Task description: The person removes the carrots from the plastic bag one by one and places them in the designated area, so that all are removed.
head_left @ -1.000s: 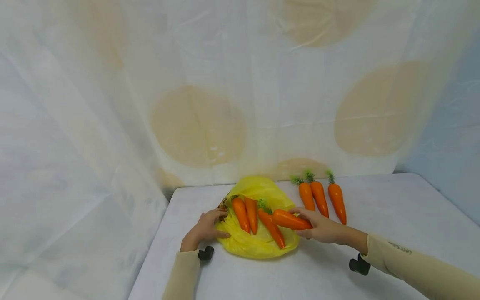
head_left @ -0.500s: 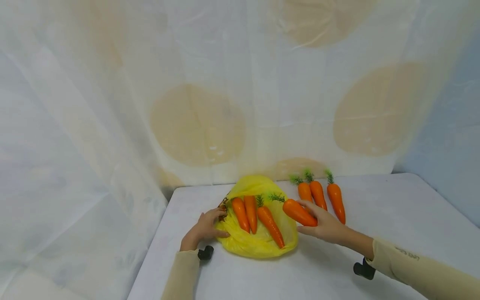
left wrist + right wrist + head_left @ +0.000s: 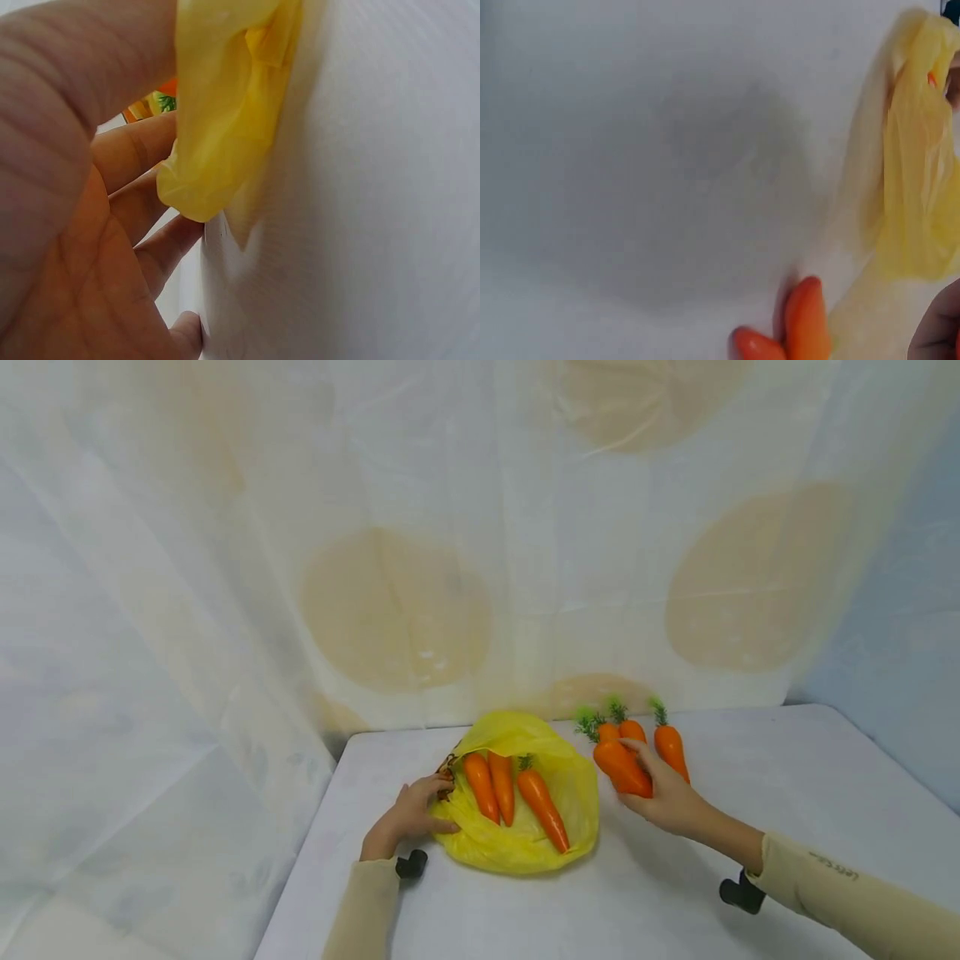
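Note:
A yellow plastic bag [image 3: 517, 860] lies on the table with its mouth spread wide. Three orange carrots lie in it, the rightmost carrot [image 3: 543, 810] topped with green leaves. My left hand [image 3: 411, 814] holds the bag's left edge, thumb on one side and fingers on the other; yellow film [image 3: 217, 135] fills that gap in the left wrist view. To the right of the bag, my right hand [image 3: 671, 793] grips a carrot [image 3: 621, 768], leafy end up and left. That carrot partly hides two others behind it; in the right wrist view the hand shows only at the corner.
On the table's back right lie three carrots, one carrot [image 3: 670, 747] slightly apart from the pair. The white table [image 3: 480, 918] meets a spotted curtain [image 3: 570, 568] at the back. A black wrist camera [image 3: 742, 893] hangs under the right sleeve.
My right hand has lifted the carrot away from over the bag and carried it right and back toward the other carrots. The left hand stays at the bag's edge.

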`<state>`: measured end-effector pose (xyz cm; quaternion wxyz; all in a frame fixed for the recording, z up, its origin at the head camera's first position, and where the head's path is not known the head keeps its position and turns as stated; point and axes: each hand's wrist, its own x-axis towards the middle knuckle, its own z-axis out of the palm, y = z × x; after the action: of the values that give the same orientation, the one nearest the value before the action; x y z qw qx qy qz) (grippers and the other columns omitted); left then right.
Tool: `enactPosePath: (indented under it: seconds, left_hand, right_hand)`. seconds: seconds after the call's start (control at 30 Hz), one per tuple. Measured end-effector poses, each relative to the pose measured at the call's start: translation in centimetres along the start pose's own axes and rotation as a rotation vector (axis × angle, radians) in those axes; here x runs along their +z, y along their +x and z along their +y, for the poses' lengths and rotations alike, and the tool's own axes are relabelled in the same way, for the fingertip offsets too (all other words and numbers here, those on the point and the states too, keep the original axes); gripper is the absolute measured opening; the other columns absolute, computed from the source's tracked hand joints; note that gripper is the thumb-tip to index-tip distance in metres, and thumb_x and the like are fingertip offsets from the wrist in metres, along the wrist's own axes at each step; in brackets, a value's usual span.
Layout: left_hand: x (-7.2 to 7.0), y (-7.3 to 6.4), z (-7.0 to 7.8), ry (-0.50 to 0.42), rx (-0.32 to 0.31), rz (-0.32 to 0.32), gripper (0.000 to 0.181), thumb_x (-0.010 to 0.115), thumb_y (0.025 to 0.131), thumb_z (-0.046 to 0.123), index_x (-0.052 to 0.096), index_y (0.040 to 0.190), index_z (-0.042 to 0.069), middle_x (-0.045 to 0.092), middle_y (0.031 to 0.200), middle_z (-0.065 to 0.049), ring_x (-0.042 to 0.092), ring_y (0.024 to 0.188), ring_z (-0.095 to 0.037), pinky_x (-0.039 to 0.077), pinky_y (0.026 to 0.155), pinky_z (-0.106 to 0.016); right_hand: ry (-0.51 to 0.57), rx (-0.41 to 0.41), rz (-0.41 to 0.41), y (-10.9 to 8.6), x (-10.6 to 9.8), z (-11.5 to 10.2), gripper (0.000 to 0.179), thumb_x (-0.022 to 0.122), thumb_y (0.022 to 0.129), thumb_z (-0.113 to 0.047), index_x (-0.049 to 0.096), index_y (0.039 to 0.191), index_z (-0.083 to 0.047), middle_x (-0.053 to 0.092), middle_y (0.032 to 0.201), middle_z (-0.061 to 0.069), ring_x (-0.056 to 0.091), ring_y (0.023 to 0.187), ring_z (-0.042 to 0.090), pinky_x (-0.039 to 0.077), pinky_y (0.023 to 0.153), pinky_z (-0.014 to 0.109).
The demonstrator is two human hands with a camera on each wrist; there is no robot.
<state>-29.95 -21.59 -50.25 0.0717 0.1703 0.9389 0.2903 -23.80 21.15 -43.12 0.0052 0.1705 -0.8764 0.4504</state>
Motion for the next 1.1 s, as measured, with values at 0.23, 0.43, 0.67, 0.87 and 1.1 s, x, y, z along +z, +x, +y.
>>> enactPosePath:
  seconds: [0.23, 0.43, 0.67, 0.87, 1.1]
  left_hand:
    - [-0.2, -0.2, 0.2, 0.011, 0.004, -0.006, 0.072, 0.087, 0.073, 0.037, 0.058, 0.134, 0.012, 0.047, 0.149, -0.016, 0.036, 0.142, -0.039, 0.008, 0.115, -0.071]
    - [-0.3, -0.2, 0.4, -0.005, -0.01, -0.003, 0.073, 0.087, 0.073, 0.036, 0.058, 0.135, 0.013, 0.046, 0.15, -0.015, 0.035, 0.143, -0.037, 0.008, 0.116, -0.07]
    - [-0.2, -0.3, 0.4, -0.013, -0.024, -0.006, 0.073, 0.088, 0.073, 0.035, 0.058, 0.135, 0.012, 0.047, 0.15, -0.015, 0.035, 0.143, -0.037, 0.008, 0.116, -0.07]
    - [-0.2, -0.3, 0.4, -0.003, -0.023, -0.003, 0.073, 0.087, 0.073, 0.036, 0.058, 0.135, 0.012, 0.046, 0.15, -0.016, 0.035, 0.143, -0.038, 0.008, 0.116, -0.07]
    - [-0.2, -0.2, 0.5, 0.011, -0.009, -0.002, 0.073, 0.087, 0.073, 0.036, 0.058, 0.135, 0.012, 0.046, 0.15, -0.016, 0.036, 0.142, -0.038, 0.008, 0.116, -0.071]
  right_hand:
    - [-0.014, 0.058, 0.07, 1.2, -2.8, 2.3, 0.083, 0.069, 0.09, -0.011, 0.017, 0.156, -0.015, 0.052, 0.123, 0.032, 0.058, 0.073, 0.027, 0.054, 0.056, 0.032]
    - [-0.088, 0.139, 0.115, 1.4, -5.3, 4.4, 0.083, 0.065, 0.095, -0.024, 0.012, 0.157, -0.008, 0.046, 0.13, 0.032, 0.059, 0.097, 0.035, 0.056, 0.069, 0.036]
    - [-0.126, 0.208, 0.139, 0.9, -7.1, 6.6, 0.084, 0.062, 0.097, -0.026, 0.007, 0.157, -0.004, 0.045, 0.123, 0.032, 0.06, 0.077, 0.028, 0.054, 0.059, 0.031]
    - [-0.146, 0.245, 0.146, 1.0, -7.9, 7.7, 0.085, 0.06, 0.098, -0.027, 0.003, 0.157, -0.003, 0.04, 0.129, 0.035, 0.06, 0.077, 0.031, 0.056, 0.061, 0.031]
    - [-0.165, 0.334, 0.165, 0.8, -8.0, 8.2, 0.088, 0.06, 0.097, -0.025, 0.0, 0.154, 0.003, 0.038, 0.128, 0.038, 0.056, 0.073, 0.025, 0.055, 0.062, 0.03]
